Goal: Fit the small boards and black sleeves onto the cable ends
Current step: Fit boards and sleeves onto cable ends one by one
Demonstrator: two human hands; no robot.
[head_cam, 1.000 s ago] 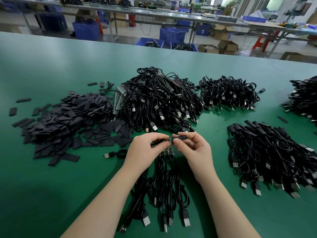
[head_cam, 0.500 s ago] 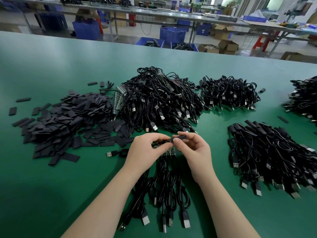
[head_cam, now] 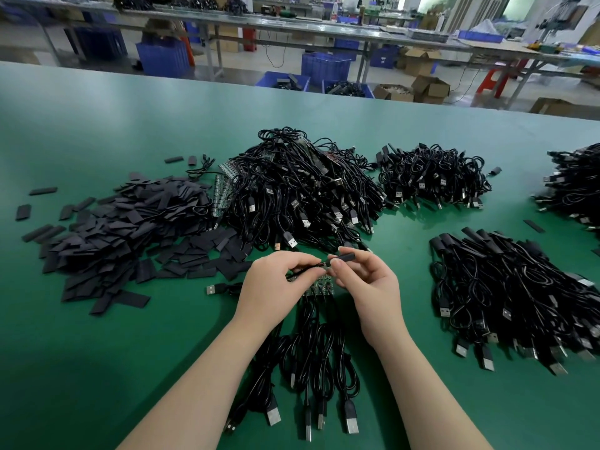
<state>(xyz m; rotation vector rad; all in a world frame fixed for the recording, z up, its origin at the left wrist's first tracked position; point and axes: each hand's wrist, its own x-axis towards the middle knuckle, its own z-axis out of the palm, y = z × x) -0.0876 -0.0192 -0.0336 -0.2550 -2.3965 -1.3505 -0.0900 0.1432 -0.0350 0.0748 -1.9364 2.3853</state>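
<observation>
The sleeve (head_cam: 342,257) sits pinched between thumb and fingertips of the right hand (head_cam: 370,280), level and pointing toward the left hand (head_cam: 276,284), so its open mouth faces the cable end. The left hand is closed on that cable (head_cam: 305,271) just behind the tip, thumb and forefinger tight, the wire kept short and stiff so it can enter the sleeve without bending. The two hands meet above the table (head_cam: 97,368), nearly touching; I judge the sleeve is being slid on, though how far it has gone is hidden by the fingers.

Directly under the hands lies a row of small boards (head_cam: 319,289), still joined side by side, with their cables (head_cam: 311,355) running back toward the person between the forearms, plugs nearest the body. Kept in a strip like this, the ends stay in order and can be taken one after another.

Left of the left hand, within easy reach, is the heap of flat sleeves (head_cam: 123,235), which seems to be the supply. Beyond both hands is the large tangle of cables (head_cam: 298,196), with more board strips (head_cam: 222,190) at its left edge. Right of the right hand lies a pile (head_cam: 519,293) whose far ends look already sleeved, probably finished work set aside. Farther piles (head_cam: 431,177) lie beyond that.
</observation>
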